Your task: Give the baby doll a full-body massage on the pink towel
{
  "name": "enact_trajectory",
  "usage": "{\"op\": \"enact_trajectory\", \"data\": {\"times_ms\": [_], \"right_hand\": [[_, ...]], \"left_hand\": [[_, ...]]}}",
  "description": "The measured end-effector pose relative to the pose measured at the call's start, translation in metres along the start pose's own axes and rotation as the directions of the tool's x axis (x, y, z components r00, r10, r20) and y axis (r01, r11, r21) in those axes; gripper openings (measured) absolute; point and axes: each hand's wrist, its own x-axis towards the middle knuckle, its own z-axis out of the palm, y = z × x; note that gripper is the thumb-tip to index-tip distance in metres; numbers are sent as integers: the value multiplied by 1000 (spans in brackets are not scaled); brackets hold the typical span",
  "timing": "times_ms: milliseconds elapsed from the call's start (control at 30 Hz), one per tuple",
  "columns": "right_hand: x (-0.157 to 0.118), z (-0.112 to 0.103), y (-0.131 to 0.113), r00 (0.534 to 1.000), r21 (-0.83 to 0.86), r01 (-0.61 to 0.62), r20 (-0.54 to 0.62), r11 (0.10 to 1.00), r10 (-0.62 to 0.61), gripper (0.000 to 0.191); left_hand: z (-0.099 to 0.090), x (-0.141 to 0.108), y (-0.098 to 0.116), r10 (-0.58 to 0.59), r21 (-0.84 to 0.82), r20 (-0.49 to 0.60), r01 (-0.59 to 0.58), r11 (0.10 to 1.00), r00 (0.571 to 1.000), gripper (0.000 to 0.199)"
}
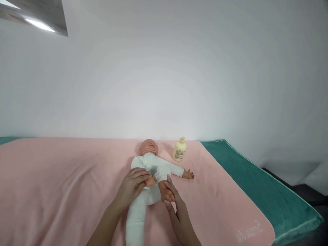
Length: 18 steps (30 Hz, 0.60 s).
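A baby doll (150, 164) in white cloth lies face up on a pink blanket (77, 177), its head toward the wall. My left hand (132, 186) is closed around the doll's arm near its small hand, over the belly. The doll's leg on the right side is bent up, and my right hand (174, 198) grips its bare foot (166, 194), thumb below and fingers along the ankle. The other leg stretches toward me. The doll's other arm lies out to the right, its palm showing.
A pale yellow pump bottle (179, 149) stands on the blanket right of the doll's head. Green cloth (256, 184) shows beyond the blanket's right edge. A white wall (164, 68) rises behind. Dark objects (307, 193) are at the far right.
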Motion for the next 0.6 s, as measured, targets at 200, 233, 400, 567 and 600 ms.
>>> {"op": "enact_trajectory", "data": {"times_ms": [200,233,400,567,600], "right_hand": [[-31,-5,21,998,-65,68,4,996,-67,48],[-37,-5,26,997,-79,80,4,994,-80,49],[-53,1,52,997,-116,71,4,991,-72,49],[-57,17,64,996,-133,85,8,987,-84,39],[-60,20,66,995,-134,95,14,986,-94,40]], "left_hand": [[-11,1,3,-455,-304,-230,381,873,860,24],[-15,2,4,-556,-385,-266,442,810,788,26],[-27,2,-9,-810,-721,-393,401,566,437,38],[-23,-19,-49,-929,-909,-317,216,355,194,29],[-22,-23,-57,-935,-913,-309,218,343,177,26]]}}
